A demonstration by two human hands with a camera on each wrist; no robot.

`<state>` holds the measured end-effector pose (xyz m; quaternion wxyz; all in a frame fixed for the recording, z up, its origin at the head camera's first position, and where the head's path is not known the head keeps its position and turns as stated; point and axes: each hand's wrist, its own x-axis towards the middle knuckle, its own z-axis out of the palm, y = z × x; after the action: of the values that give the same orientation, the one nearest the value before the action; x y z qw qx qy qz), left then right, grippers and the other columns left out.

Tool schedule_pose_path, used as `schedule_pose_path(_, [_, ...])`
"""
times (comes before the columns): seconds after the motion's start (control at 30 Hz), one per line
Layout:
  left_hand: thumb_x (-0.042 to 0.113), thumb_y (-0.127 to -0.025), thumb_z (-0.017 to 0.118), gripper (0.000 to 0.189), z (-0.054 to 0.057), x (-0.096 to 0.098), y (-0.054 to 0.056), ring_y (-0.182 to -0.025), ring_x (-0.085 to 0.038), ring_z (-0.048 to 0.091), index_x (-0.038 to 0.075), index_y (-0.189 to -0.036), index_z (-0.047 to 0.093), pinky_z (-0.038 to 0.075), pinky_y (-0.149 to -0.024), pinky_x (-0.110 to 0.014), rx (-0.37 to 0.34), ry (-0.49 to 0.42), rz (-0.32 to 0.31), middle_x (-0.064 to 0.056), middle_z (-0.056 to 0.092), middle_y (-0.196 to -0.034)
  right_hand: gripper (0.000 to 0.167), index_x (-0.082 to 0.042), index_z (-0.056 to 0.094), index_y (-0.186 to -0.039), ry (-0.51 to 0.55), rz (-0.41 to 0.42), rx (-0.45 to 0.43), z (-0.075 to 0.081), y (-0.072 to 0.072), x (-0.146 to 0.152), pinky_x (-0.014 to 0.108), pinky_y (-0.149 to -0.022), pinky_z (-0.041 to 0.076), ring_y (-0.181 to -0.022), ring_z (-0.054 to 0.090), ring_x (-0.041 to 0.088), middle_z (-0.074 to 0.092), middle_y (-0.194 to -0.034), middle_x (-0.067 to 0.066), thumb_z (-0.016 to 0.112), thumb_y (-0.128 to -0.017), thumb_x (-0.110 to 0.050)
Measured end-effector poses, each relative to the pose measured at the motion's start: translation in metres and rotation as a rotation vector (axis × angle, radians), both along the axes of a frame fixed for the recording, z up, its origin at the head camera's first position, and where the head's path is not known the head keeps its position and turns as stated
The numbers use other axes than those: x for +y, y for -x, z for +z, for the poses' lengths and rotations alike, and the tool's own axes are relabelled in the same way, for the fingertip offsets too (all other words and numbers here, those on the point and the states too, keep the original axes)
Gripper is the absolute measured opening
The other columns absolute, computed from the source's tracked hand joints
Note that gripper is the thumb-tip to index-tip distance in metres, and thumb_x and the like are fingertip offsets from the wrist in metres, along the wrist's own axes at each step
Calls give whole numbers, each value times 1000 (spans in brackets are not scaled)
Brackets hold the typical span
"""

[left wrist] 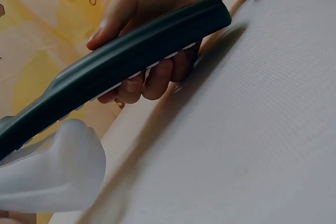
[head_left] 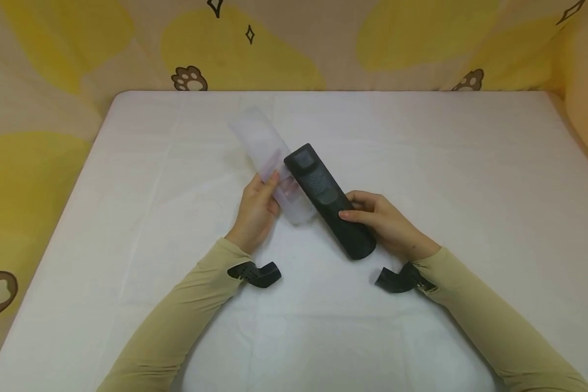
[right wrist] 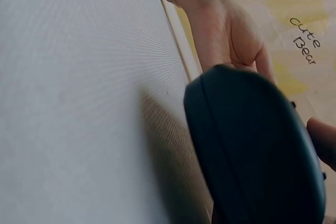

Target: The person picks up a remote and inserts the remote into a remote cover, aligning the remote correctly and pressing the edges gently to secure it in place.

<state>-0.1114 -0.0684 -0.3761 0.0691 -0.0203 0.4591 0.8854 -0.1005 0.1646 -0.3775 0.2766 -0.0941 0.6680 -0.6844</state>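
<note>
My right hand [head_left: 389, 223] holds a long black remote control [head_left: 340, 215] near its lower end, thumb on top and fingers around the far edge. A printed label and a recess show on the face turned up. To the left, my left hand [head_left: 256, 215] pinches a translucent, soft-looking sleeve [head_left: 259, 136] around its middle. The remote's upper end overlaps the sleeve in the head view. In the left wrist view the remote [left wrist: 142, 43] slants above the sleeve's rounded end [left wrist: 63, 174], with small bumps along its underside. The remote's thick end [right wrist: 257, 150] fills much of the right wrist view.
Both hands work above a table with a white cloth [head_left: 470, 163]. A yellow and beige patterned curtain [head_left: 299, 43] hangs behind it and at the sides. Black wrist cameras [head_left: 262, 274] are strapped at both cuffs.
</note>
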Motion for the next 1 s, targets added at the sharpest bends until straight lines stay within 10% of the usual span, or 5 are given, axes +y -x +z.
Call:
schedule_pose_path(0.37, [11,-103,37,17,-1,-8,5,-88,-11,58,11,-113,50,48,-74,-25,51,-22,93,0,58,-98,25,-4,60,-108,-78,62,-7,-1,-3,2,31,-72,53,-80,62,22,66,-97,10,67,-86,-14])
schedule_pose_path(1.0, [7,-102,37,29,-1,-12,5,-97,-11,57,1,-130,43,44,-88,-24,144,7,90,1,57,-106,24,-4,62,-108,-70,118,23,-4,-3,2,30,-75,51,-82,60,22,65,-96,9,66,-86,-12])
